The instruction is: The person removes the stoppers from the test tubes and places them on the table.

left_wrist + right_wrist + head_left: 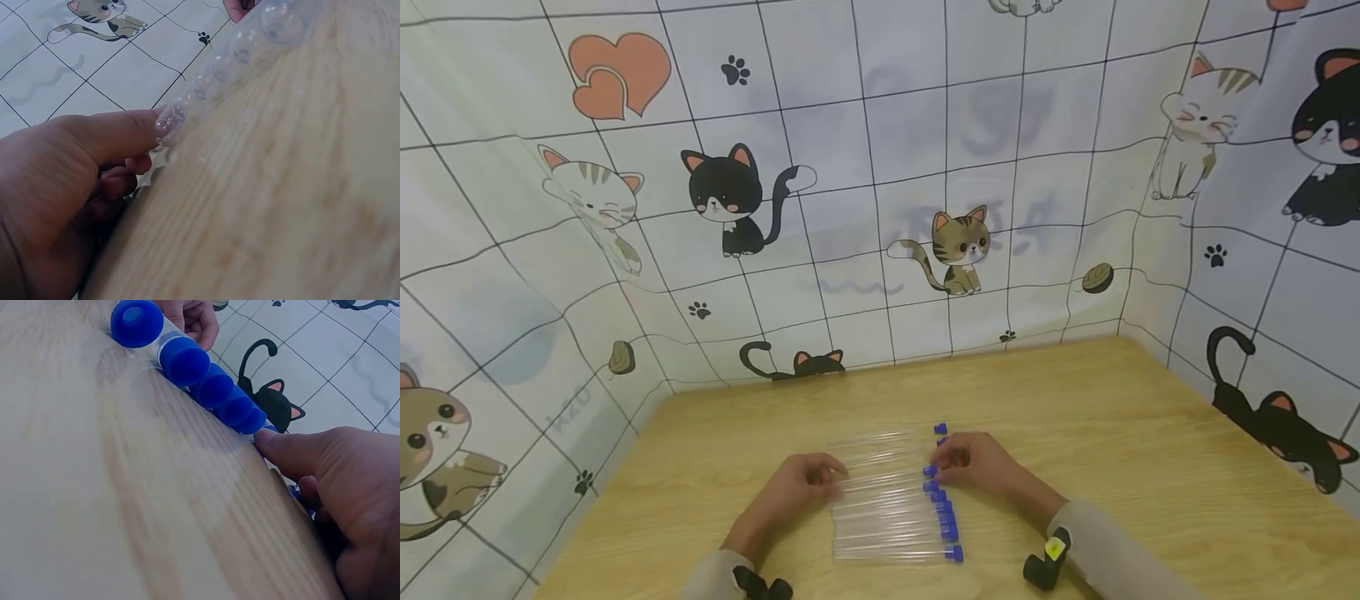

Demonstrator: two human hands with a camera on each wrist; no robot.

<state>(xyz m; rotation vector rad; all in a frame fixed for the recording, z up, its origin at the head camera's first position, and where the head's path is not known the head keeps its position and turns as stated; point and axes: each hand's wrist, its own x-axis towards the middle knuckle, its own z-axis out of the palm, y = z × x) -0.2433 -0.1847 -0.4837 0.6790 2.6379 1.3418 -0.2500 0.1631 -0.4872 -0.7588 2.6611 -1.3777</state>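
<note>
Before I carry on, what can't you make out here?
- Head view: the second-farthest blue cap, partly covered by the right hand.
- Head view: the exact count of tubes; their clear walls blend together.
- Right wrist view: most of the left hand, cut off by the top edge.

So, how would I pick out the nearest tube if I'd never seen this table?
On the wooden table, find the row of clear tubes with blue caps. Go to the row's near end, lowest in the head view. That nearest tube is yours: a gap separates its cap from the bunched caps beside it.
</note>
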